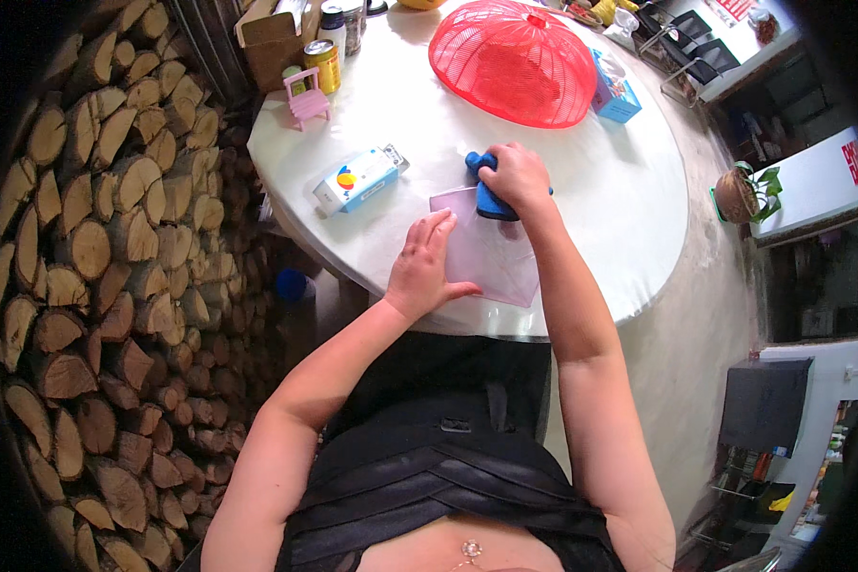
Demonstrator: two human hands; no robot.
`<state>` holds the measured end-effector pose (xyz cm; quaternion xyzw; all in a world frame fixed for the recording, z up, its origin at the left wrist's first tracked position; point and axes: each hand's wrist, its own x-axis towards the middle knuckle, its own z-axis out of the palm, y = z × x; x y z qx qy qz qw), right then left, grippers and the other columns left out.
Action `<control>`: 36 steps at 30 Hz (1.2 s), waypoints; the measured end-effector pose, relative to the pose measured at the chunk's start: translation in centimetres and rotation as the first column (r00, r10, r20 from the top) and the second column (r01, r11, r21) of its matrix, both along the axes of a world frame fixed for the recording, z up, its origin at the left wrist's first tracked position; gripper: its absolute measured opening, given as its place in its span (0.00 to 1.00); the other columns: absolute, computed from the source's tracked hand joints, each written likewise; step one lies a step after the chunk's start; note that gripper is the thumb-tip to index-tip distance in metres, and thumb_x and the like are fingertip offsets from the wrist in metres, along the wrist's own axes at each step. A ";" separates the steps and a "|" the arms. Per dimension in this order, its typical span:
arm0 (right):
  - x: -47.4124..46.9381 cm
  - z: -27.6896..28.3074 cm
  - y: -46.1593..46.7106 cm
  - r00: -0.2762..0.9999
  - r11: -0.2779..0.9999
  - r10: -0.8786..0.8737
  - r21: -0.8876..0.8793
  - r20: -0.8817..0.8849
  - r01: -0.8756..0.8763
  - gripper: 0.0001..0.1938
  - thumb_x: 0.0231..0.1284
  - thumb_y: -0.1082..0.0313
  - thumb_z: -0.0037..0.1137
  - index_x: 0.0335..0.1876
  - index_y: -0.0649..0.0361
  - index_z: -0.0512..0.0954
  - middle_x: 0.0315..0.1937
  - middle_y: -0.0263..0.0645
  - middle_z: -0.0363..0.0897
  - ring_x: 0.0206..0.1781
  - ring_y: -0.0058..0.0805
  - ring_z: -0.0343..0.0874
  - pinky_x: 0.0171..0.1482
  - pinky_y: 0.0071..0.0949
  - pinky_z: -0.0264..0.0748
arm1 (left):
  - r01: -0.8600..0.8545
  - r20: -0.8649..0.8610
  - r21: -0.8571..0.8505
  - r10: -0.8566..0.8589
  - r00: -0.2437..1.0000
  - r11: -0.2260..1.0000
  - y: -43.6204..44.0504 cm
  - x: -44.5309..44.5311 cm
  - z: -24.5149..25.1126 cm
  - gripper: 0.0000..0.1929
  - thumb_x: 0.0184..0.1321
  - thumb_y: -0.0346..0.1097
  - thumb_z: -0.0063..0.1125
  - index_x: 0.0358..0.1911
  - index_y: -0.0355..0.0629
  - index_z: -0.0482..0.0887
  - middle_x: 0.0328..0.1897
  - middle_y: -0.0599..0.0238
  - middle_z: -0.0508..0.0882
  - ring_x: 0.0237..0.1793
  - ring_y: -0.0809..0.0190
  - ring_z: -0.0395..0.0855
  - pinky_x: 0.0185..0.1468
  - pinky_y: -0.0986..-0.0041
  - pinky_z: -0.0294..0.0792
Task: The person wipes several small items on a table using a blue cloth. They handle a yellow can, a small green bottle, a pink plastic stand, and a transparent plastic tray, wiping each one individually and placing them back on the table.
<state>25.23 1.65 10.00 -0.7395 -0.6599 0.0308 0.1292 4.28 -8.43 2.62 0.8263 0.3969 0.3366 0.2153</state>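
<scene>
A thin, see-through pinkish plastic sheet or panel [490, 264] lies on the white-covered round table near its front edge. My left hand [427, 264] rests on its left side, fingers along the upper left corner and thumb spread over the lower part. In my right hand [518, 175] is a bunched blue cloth [495, 204], pressed on the top part of the sheet. To the left of the sheet lies a light blue and white carton [361, 182]. The sheet's upper right part is hidden by my right hand and forearm.
A red mesh food cover [515, 64] and a blue box [615, 89] stand at the table's far side. Back left are a pink toy chair [307, 100], a yellow can [323, 64], bottles and a cardboard box [272, 43]. Stacked firewood [93, 250] rises left of the table [615, 272].
</scene>
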 end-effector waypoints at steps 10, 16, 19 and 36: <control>-2.6 0.3 -0.1 0.853 0.865 0.501 0.065 -0.147 -0.497 0.20 0.50 0.65 0.72 0.52 0.47 0.89 0.52 0.42 0.86 0.56 0.50 0.84 0.61 0.44 0.81 | -0.027 0.031 -0.017 0.028 0.999 0.999 -0.3 0.0 0.0 0.46 0.49 0.56 0.82 0.67 0.35 0.75 0.71 0.49 0.75 0.71 0.42 0.72 0.76 0.55 0.68; 0.1 -1.5 0.1 0.980 0.957 0.196 0.216 0.010 -0.194 0.16 0.52 0.64 0.72 0.49 0.47 0.89 0.52 0.42 0.86 0.57 0.50 0.84 0.60 0.44 0.81 | -0.012 0.034 -0.027 0.013 0.999 1.000 0.4 0.2 0.0 0.33 0.50 0.48 0.82 0.55 0.35 0.82 0.63 0.53 0.81 0.67 0.44 0.76 0.75 0.57 0.68; -2.3 -1.8 -2.1 0.947 0.894 0.316 0.352 -0.054 -0.278 0.16 0.54 0.69 0.71 0.51 0.48 0.88 0.57 0.42 0.84 0.59 0.52 0.81 0.62 0.44 0.80 | -0.054 0.052 -0.022 0.055 0.997 0.998 0.2 0.3 -0.2 0.35 0.48 0.48 0.84 0.55 0.36 0.81 0.63 0.51 0.81 0.67 0.43 0.75 0.74 0.56 0.68; 7.1 -3.6 -7.2 0.966 0.887 0.134 0.462 -0.220 -0.017 0.15 0.62 0.66 0.69 0.55 0.51 0.86 0.55 0.46 0.83 0.57 0.51 0.81 0.63 0.45 0.75 | 0.289 -0.011 0.265 -0.297 0.955 0.920 -1.0 3.5 0.7 0.44 0.44 0.44 0.83 0.72 0.57 0.80 0.80 0.65 0.73 0.83 0.53 0.64 0.88 0.52 0.51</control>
